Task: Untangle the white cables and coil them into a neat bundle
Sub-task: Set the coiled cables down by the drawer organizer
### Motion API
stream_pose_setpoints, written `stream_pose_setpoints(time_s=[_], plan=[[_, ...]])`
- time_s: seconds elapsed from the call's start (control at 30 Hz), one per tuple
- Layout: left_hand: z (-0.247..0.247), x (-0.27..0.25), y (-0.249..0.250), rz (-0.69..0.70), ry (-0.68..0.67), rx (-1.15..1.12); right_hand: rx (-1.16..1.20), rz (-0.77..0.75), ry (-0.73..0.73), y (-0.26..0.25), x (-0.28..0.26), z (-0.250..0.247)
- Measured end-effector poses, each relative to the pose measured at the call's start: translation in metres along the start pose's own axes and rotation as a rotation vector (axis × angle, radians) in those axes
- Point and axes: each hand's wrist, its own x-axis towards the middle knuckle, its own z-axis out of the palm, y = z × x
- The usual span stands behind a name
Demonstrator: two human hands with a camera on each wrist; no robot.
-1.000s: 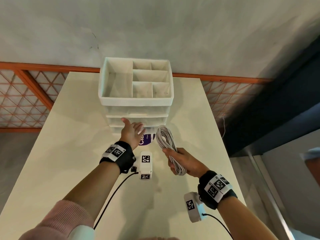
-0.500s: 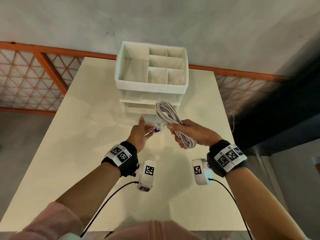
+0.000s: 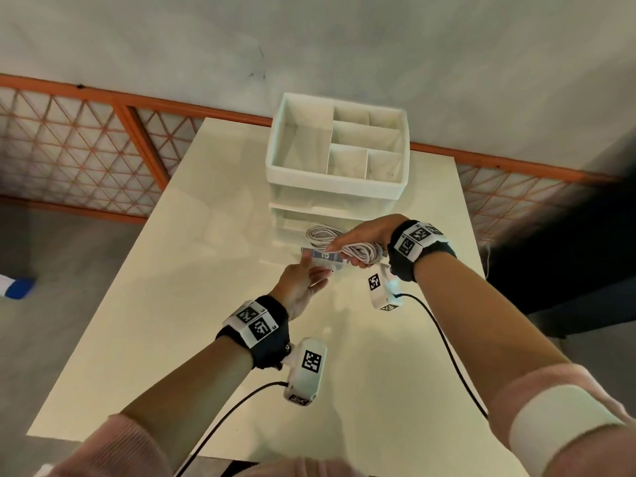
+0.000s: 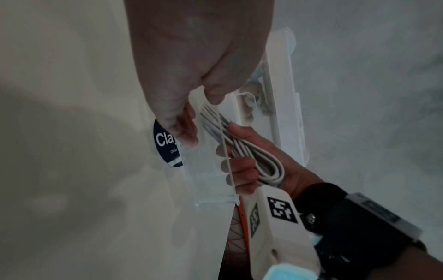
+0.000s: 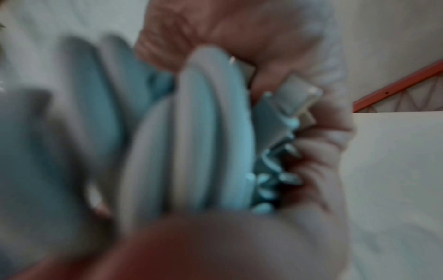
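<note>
The right grip [image 3: 364, 235] is curled tight around the coiled white cable [image 3: 358, 251], holding it over the worktop [image 3: 172, 321] in front of the white drawer organiser [image 3: 330, 184], while the left grip [image 3: 299, 290], fingers relaxed and apart, holds nothing close beside a blue label [image 3: 323, 258] low on that organiser.

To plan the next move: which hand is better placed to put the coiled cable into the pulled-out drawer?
Probably right. The right hand grips the white cable coil right at the drawer; the left hand holds no cable and only touches the drawer front.
</note>
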Motion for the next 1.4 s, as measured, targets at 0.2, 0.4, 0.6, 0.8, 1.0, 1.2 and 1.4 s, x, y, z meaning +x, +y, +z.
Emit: stream_pose_setpoints(time_s=[0.2,0.4,0.6,0.8,1.0,1.2,1.4], plan=[[0.000,0.001,0.000,-0.010,-0.002,-0.007,-0.032,0.029,0.127,-0.001,0.020,-0.001],[0.000,0.001,0.001,-0.033,-0.001,-0.009,-0.154,-0.057,0.276,-0.003,0.028,0.012],[-0.004,0.002,-0.001,-0.060,0.009,-0.039,-0.385,-0.036,0.382,0.002,0.034,0.025],[-0.003,0.001,-0.001,-0.047,0.002,-0.032,-0.705,0.108,0.474,-0.005,0.033,0.032],[-0.002,0.000,0.002,-0.039,0.017,-0.053,-0.962,0.095,0.560,0.000,0.043,0.036],[0.000,0.003,0.002,-0.023,0.033,-0.151,-0.932,0.006,0.618,0.001,0.032,0.036],[-0.004,0.004,0.000,-0.007,-0.016,-0.194,-0.716,-0.134,0.740,0.012,-0.004,0.036]])
